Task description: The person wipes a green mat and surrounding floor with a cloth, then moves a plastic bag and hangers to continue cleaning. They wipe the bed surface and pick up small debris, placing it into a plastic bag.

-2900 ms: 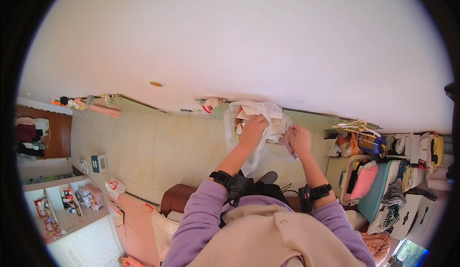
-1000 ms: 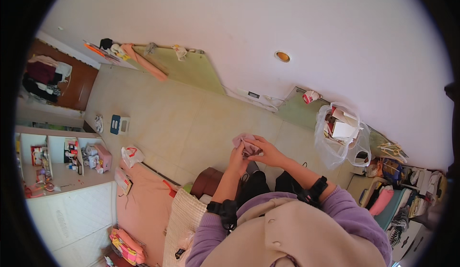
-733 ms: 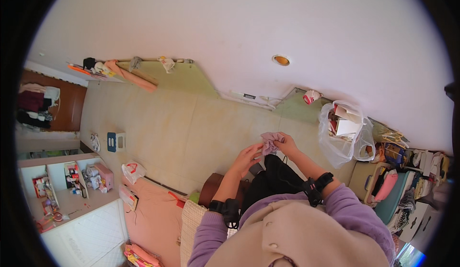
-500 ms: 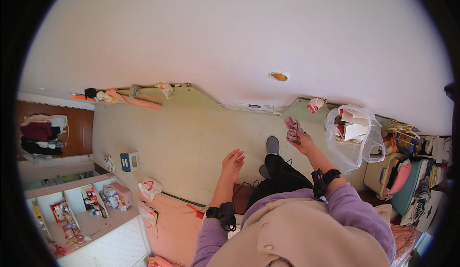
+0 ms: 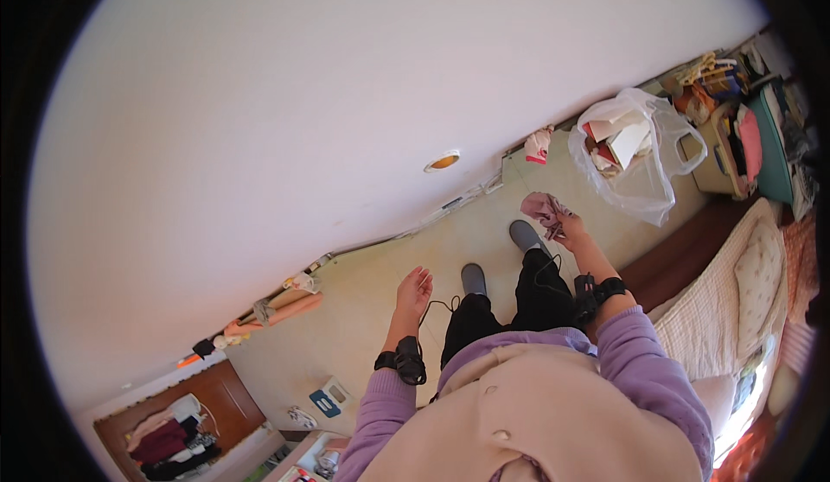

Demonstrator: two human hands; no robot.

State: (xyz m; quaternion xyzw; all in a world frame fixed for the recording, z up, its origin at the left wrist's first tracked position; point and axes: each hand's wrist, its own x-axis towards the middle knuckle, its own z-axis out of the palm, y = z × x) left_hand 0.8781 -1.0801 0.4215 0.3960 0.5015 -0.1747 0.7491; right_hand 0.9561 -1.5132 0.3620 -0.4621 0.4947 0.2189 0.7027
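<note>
A crumpled mauve cloth [image 5: 541, 209] is held in my right hand [image 5: 569, 230], out over the floor just beyond my right shoe. My fingers are closed on one end of it and the rest bunches out to the left. My left hand [image 5: 415, 288] hangs over the floor to the left of my shoes. It is empty, with its fingers loosely bent and slightly apart. Right of the cloth, a large translucent plastic bag [image 5: 635, 192] stands open by the wall, with white and red boxes [image 5: 629, 143] inside. Between bag and wall hole sits a small pink-and-white bag [image 5: 538, 146].
A bed with a cream quilt [image 5: 705, 309] lies to my right. Beyond the big bag stand storage bins [image 5: 722, 160] and folded things. A round opening [image 5: 443, 161] shows in the wall. Rolled items [image 5: 290, 307] lean at the left, near a brown door [image 5: 216, 400] hung with clothes.
My body and view have turned to the right; my feet stand farther apart. The bed shows more, the left-hand shelves less. The cloth stays in my right hand.
</note>
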